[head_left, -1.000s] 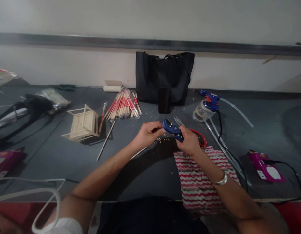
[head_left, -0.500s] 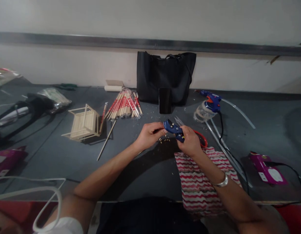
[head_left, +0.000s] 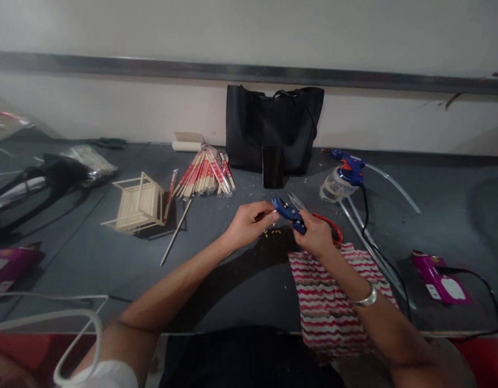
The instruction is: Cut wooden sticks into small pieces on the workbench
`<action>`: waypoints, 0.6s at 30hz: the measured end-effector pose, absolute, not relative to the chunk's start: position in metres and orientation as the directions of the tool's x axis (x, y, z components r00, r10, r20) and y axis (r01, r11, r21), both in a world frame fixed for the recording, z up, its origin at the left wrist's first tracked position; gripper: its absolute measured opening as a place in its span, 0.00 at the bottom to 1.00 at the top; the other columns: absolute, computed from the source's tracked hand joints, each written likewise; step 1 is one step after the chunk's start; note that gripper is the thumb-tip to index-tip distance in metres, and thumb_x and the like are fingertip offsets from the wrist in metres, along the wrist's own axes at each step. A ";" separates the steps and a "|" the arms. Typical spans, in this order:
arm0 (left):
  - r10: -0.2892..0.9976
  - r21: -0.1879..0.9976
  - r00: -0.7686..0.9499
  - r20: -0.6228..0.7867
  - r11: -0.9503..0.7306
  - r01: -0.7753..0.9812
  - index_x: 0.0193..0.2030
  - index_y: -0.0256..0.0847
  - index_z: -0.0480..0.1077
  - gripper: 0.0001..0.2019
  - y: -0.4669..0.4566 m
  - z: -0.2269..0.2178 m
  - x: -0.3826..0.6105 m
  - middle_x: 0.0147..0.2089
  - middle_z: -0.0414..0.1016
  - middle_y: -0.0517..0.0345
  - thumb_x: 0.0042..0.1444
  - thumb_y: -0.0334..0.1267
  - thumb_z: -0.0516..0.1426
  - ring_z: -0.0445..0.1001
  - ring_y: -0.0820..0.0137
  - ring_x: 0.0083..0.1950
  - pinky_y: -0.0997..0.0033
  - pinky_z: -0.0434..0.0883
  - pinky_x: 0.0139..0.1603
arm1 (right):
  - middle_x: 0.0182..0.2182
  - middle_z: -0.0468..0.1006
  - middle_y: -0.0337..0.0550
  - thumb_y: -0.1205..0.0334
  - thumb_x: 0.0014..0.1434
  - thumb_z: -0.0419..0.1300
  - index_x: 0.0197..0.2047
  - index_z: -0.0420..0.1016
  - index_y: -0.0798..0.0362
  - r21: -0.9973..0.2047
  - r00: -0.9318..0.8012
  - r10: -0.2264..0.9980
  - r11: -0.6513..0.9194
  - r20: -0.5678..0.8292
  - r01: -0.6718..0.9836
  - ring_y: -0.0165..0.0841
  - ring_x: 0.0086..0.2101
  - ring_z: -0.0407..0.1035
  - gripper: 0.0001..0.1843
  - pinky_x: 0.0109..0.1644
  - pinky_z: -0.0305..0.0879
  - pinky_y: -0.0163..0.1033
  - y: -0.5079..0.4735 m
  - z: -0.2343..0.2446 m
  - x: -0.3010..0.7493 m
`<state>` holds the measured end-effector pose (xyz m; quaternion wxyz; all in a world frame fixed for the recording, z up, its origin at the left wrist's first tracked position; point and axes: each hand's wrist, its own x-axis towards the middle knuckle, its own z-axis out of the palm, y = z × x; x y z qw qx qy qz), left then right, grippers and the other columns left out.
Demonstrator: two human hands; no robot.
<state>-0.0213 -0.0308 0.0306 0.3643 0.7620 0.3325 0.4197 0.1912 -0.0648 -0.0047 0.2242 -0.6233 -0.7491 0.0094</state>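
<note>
My right hand is wrapped round the handles of a blue hand cutter, whose jaws point up and to the left. My left hand pinches a thin wooden stick close to those jaws; the hand hides most of it. Small cut wooden bits lie on the table below the cutter. Behind my right hand rests a pair of scissors with red handles. A chair-like frame of sticks stands to the left, and a single loose stick lies beside it.
Bundled chopsticks in red wrappers lie before a black bag, with a phone leaning on it. To the right are a blue glue gun on a jar, glue sticks, a purple box and a striped cloth.
My right hand has squeezed the cutter's handles closer together, and its jaws have tilted slightly. My left hand stays nearly in place beside the jaws.
</note>
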 end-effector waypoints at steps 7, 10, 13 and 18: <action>0.853 0.827 0.331 0.404 -0.495 0.266 0.37 0.37 0.74 0.09 -0.032 0.027 -0.020 0.26 0.71 0.64 0.63 0.42 0.58 0.65 0.78 0.26 0.80 0.61 0.26 | 0.24 0.78 0.41 0.56 0.57 0.56 0.31 0.69 0.46 -0.292 -0.082 0.937 0.188 0.340 0.938 0.39 0.27 0.74 0.06 0.30 0.62 0.38 -0.061 -0.008 0.195; 0.846 0.815 0.323 0.424 -0.512 0.271 0.34 0.37 0.72 0.09 -0.032 0.026 -0.019 0.27 0.72 0.63 0.63 0.40 0.58 0.65 0.78 0.26 0.80 0.61 0.27 | 0.25 0.79 0.42 0.56 0.57 0.56 0.31 0.70 0.47 -0.308 -0.080 0.937 0.192 0.340 0.932 0.39 0.28 0.75 0.06 0.31 0.63 0.38 -0.061 -0.011 0.195; 0.838 0.813 0.320 0.442 -0.525 0.253 0.33 0.37 0.72 0.08 -0.032 0.025 -0.019 0.26 0.71 0.64 0.62 0.38 0.58 0.64 0.78 0.26 0.81 0.60 0.26 | 0.24 0.79 0.41 0.57 0.57 0.56 0.31 0.70 0.47 -0.316 -0.081 0.933 0.199 0.350 0.927 0.38 0.27 0.74 0.06 0.30 0.62 0.38 -0.061 -0.013 0.195; 0.834 0.816 0.320 0.450 -0.529 0.231 0.33 0.37 0.73 0.08 -0.033 0.025 -0.018 0.26 0.71 0.64 0.62 0.37 0.58 0.64 0.78 0.25 0.80 0.61 0.26 | 0.22 0.78 0.41 0.57 0.59 0.56 0.30 0.70 0.46 -0.315 -0.089 0.916 0.224 0.391 0.922 0.36 0.24 0.72 0.07 0.29 0.61 0.37 -0.060 -0.016 0.196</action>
